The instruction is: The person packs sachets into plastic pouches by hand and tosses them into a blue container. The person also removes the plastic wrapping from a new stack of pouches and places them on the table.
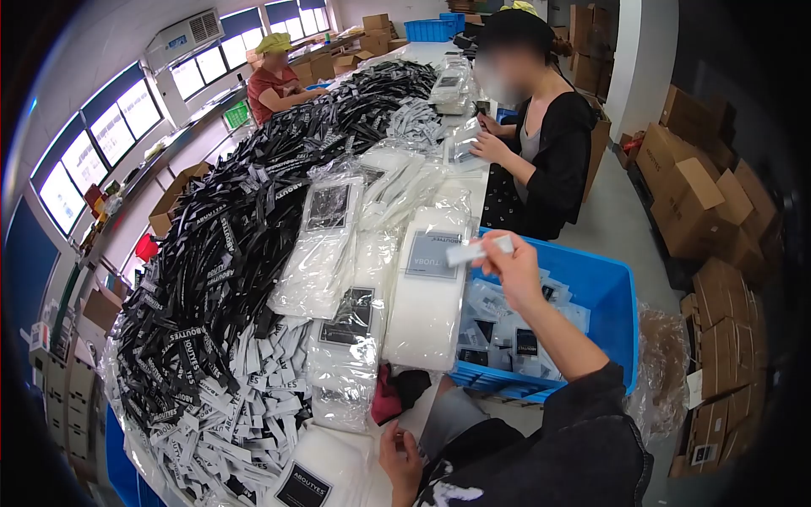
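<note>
My right hand (512, 269) is closed on a small white strip (479, 251), held above the right edge of a clear plastic package (427, 291) with a grey label. Low in the view, my left hand (400, 456) has bent fingers near the table edge; what it holds, if anything, I cannot make out. Beside it lies a white package (325, 473) with a black label. More clear packages (319, 245) lie to the left, next to a large heap of black strips (228, 228) and white strips (245, 422).
A blue bin (621, 296) with small labelled packets stands below my right forearm. One co-worker (549, 135) handles a packet across the bin; another person (274, 80) is behind the heap. Cardboard boxes (688, 198) are stacked at the right.
</note>
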Motion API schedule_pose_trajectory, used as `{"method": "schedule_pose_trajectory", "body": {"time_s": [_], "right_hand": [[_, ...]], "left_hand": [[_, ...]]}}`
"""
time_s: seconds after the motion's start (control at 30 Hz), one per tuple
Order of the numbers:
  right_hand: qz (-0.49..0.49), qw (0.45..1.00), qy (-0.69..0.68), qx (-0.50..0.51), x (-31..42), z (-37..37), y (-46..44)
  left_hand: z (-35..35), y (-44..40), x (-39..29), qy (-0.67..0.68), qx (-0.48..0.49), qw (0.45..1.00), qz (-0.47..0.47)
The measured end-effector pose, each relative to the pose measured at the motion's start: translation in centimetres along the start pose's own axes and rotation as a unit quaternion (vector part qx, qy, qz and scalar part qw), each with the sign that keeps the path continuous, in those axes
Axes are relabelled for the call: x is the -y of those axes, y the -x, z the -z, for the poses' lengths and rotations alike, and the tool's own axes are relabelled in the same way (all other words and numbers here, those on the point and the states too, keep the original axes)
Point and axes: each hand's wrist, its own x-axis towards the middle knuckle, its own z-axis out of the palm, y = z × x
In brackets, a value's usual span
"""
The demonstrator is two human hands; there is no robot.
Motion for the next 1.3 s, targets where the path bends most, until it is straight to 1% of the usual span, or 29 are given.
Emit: {"method": "schedule_pose_trajectory", "body": {"time_s": [0.03,0.13,0.23,0.27,0.37,0.4,0.43,0.5,0.6,0.63,0.7,0.73,0.83,0.87,0.97,1.0,1.1,1.17,1.2,1.3], "right_hand": [[-0.024,0.998,-0.05,-0.016,-0.4,0.6,-0.8],[-0.094,0.976,-0.189,-0.054,-2.4,2.6,-2.6],[-0.228,0.948,-0.223,0.01,-3.9,4.1,-3.6],[-0.289,0.937,-0.195,0.01,-4.2,4.1,-3.6],[-0.268,0.939,-0.211,0.054,-7.6,6.9,-5.3],[-0.246,0.942,-0.226,-0.011,-6.3,6.0,-5.7],[-0.225,0.941,-0.253,-0.022,-6.8,7.1,-7.0],[-0.131,0.969,-0.191,-0.087,-8.2,9.0,-9.5],[-0.163,0.966,-0.084,-0.183,-10.4,10.9,-11.7],[-0.17,0.967,-0.057,-0.183,-11.2,11.0,-11.9],[-0.187,0.966,0.001,-0.181,-12.9,11.2,-12.0],[-0.14,0.975,0.077,-0.154,-13.7,11.4,-12.2],[-0.167,0.961,0.165,-0.146,-15.6,11.5,-13.3],[-0.169,0.961,0.147,-0.164,-16.0,11.5,-13.5],[-0.207,0.953,0.193,-0.104,-15.6,11.8,-14.1],[-0.221,0.954,0.187,-0.077,-15.0,11.9,-14.0],[-0.252,0.94,0.224,-0.042,-13.6,12.1,-13.5],[-0.289,0.942,0.168,-0.026,-13.8,11.9,-13.3],[-0.305,0.942,0.139,-0.019,-14.0,11.5,-13.3],[-0.287,0.941,0.176,0.032,-16.0,9.9,-14.5]], "left_hand": [[-0.1,0.0,0.0,0.013,0.001,1.0,-0.005],[0.2,0.0,0.1,0.022,0.011,0.999,0.044],[0.1,0.2,0.4,0.016,0.008,0.999,0.035],[0.1,0.2,0.4,0.004,0.011,1.0,0.022],[0.0,0.2,0.7,-0.018,0.014,1.0,-0.003],[0.0,0.2,0.9,-0.02,0.012,1.0,-0.004],[0.0,0.3,0.9,-0.022,0.011,1.0,-0.004],[0.2,0.3,0.3,-0.026,0.021,0.999,0.026],[0.0,0.3,0.1,-0.018,0.027,0.999,0.04],[0.0,0.2,0.1,-0.015,0.027,0.999,0.041],[-0.1,0.0,-0.6,-0.014,0.028,0.998,0.058],[-0.2,0.0,-1.0,-0.013,0.029,0.997,0.067],[-0.3,-0.3,-1.2,-0.033,0.044,0.997,0.055],[-0.3,-0.3,-1.4,-0.037,0.045,0.997,0.058],[-0.3,-0.3,-1.4,-0.05,0.041,0.996,0.061],[-0.4,-0.2,-1.1,-0.054,0.039,0.996,0.056],[-0.4,-0.2,-1.0,-0.064,0.039,0.996,0.057],[-0.5,-0.2,-1.5,-0.059,0.038,0.996,0.063],[-0.5,-0.4,-2.1,-0.046,0.048,0.993,0.094],[-0.3,-0.4,-1.4,-0.087,0.064,0.994,0.031]]}}
